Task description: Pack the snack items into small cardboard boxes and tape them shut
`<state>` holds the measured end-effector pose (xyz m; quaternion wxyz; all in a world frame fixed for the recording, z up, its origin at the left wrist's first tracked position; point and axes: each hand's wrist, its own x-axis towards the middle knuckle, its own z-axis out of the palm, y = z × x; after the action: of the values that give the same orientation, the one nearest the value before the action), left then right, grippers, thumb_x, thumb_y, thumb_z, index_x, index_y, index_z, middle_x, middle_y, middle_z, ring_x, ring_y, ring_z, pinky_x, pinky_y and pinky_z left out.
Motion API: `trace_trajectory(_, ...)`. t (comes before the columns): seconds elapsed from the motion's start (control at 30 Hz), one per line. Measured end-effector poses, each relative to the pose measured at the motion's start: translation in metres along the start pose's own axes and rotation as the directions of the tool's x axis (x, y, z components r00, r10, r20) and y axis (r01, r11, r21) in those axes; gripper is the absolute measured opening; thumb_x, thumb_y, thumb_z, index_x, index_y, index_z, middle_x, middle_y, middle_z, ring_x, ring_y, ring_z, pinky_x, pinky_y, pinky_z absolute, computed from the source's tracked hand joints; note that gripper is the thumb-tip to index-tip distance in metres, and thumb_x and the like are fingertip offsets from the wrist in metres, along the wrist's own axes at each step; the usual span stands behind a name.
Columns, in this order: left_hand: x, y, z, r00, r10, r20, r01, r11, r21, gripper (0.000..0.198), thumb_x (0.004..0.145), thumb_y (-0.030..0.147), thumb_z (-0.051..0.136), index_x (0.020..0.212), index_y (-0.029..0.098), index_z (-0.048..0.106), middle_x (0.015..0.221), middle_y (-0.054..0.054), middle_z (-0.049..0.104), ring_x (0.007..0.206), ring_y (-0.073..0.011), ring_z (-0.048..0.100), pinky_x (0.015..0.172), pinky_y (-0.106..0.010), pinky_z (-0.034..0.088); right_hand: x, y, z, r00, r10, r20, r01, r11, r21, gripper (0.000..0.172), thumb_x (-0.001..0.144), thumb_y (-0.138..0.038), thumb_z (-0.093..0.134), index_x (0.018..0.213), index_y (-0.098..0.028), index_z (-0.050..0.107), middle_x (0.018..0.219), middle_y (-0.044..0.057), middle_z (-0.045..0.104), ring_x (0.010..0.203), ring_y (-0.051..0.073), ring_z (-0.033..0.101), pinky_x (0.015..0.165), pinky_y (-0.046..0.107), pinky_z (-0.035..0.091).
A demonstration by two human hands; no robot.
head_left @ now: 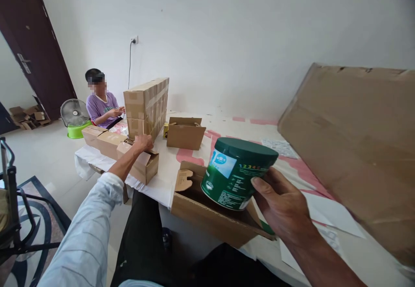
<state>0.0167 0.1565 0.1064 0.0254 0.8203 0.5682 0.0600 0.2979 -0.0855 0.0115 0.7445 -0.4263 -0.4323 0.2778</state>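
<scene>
My right hand (282,207) grips a green tin (236,172) with a dark green lid, tilted and held just above an open cardboard box (207,218) at the table's near edge. My left hand (142,142), in a pale striped sleeve, reaches forward and rests with curled fingers on top of a small closed cardboard box (144,166). Whether those fingers grip anything is hidden.
A tall taped carton (147,103) and an open box (185,133) stand further back on the white and pink table (194,157). A large cardboard sheet (356,148) leans at the right. A person in a purple shirt (102,107) sits at the far left by a fan (74,113).
</scene>
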Motion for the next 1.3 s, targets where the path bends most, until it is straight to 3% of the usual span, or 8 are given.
trace_trajectory(0.1, -0.03, 0.025, 0.008, 0.982, 0.166, -0.094, -0.179, 0.973, -0.147, 0.038, 0.11, 0.04, 0.059, 0.142, 0.023, 0.069, 0.133, -0.014, 0.076, 0.131, -0.0319, 0.069, 0.112, -0.046, 0.055, 0.003, -0.008, 0.007, 0.999, 0.034, -0.012, -0.033, 0.998, 0.05, 0.052, 0.078, -0.053, 0.093, 0.124, -0.034, 0.077, 0.133, 0.006, 0.078, 0.123, 0.034, 0.073, 0.103, 0.05, 0.064)
trace_trajectory(0.17, -0.053, 0.044, 0.019, 0.933, 0.328, -0.15, -0.36, 0.858, -0.365, 0.048, 0.111, 0.047, 0.053, 0.155, 0.027, 0.06, 0.138, -0.011, 0.075, 0.131, -0.0286, 0.07, 0.11, -0.041, 0.056, 0.006, -0.015, 0.015, 0.998, 0.065, -0.006, -0.065, 0.995, 0.072, 0.056, 0.073, -0.053, 0.096, 0.122, -0.033, 0.077, 0.133, 0.005, 0.078, 0.124, 0.033, 0.073, 0.105, 0.049, 0.063)
trace_trajectory(0.23, -0.073, 0.063, 0.029, 0.86, 0.464, -0.211, -0.469, 0.557, -0.685, 0.067, 0.104, 0.056, 0.064, 0.163, 0.025, 0.05, 0.148, -0.016, 0.07, 0.131, -0.0315, 0.07, 0.106, -0.044, 0.059, 0.01, -0.02, 0.024, 0.997, 0.079, 0.017, -0.081, 0.993, 0.085, 0.057, 0.074, -0.054, 0.096, 0.123, -0.032, 0.076, 0.135, 0.005, 0.077, 0.126, 0.033, 0.072, 0.105, 0.049, 0.063)
trace_trajectory(0.3, -0.088, 0.081, 0.035, 0.8, 0.548, -0.245, -0.444, 0.266, -0.855, 0.093, 0.09, 0.061, 0.08, 0.167, 0.024, 0.043, 0.156, -0.02, 0.062, 0.134, -0.0372, 0.068, 0.107, -0.05, 0.059, 0.014, -0.024, 0.032, 0.996, 0.072, 0.049, -0.077, 0.992, 0.099, 0.056, 0.078, -0.056, 0.093, 0.124, -0.032, 0.075, 0.138, 0.006, 0.076, 0.127, 0.033, 0.071, 0.106, 0.05, 0.062)
trace_trajectory(0.37, -0.098, 0.097, 0.036, 0.764, 0.591, -0.258, -0.417, 0.148, -0.896, 0.113, 0.078, 0.061, 0.091, 0.17, 0.025, 0.037, 0.161, -0.019, 0.057, 0.141, -0.0409, 0.062, 0.113, -0.054, 0.055, 0.018, -0.025, 0.037, 0.995, 0.059, 0.075, -0.068, 0.991, 0.114, 0.053, 0.082, -0.058, 0.089, 0.126, -0.031, 0.074, 0.139, 0.006, 0.075, 0.13, 0.032, 0.07, 0.108, 0.051, 0.061)
trace_trajectory(0.53, -0.107, 0.118, 0.028, 0.796, 0.532, -0.287, -0.401, 0.108, -0.91, 0.124, 0.072, 0.058, 0.095, 0.172, 0.026, 0.03, 0.169, -0.015, 0.049, 0.156, -0.0436, 0.044, 0.128, -0.056, 0.041, 0.026, -0.022, 0.042, 0.993, 0.024, 0.119, -0.034, 0.996, 0.083, 0.052, 0.089, -0.066, 0.08, 0.128, -0.031, 0.072, 0.143, 0.005, 0.073, 0.137, 0.031, 0.065, 0.115, 0.052, 0.056)
trace_trajectory(0.97, -0.094, 0.123, 0.018, 0.893, 0.364, -0.265, -0.306, 0.058, -0.95, 0.1, 0.085, 0.046, 0.083, 0.171, 0.03, 0.034, 0.169, -0.006, 0.052, 0.151, -0.0364, 0.053, 0.121, -0.045, 0.051, 0.038, -0.027, 0.044, 0.938, 0.056, 0.343, -0.035, 0.997, -0.066, 0.081, 0.096, -0.067, 0.072, 0.166, -0.041, 0.042, 0.167, 0.001, 0.053, 0.156, 0.028, 0.046, 0.128, 0.053, 0.043)
trace_trajectory(1.3, -0.077, 0.124, 0.028, 0.909, 0.344, -0.235, -0.253, 0.007, -0.967, 0.089, 0.091, 0.046, 0.077, 0.168, 0.026, 0.037, 0.157, -0.009, 0.063, 0.137, -0.032, 0.065, 0.111, -0.041, 0.059, 0.04, -0.016, 0.046, 0.904, 0.25, 0.346, -0.232, 0.968, -0.093, 0.085, 0.093, -0.069, 0.071, 0.168, -0.042, 0.04, 0.165, 0.004, 0.055, 0.133, 0.03, 0.067, 0.097, 0.046, 0.068)
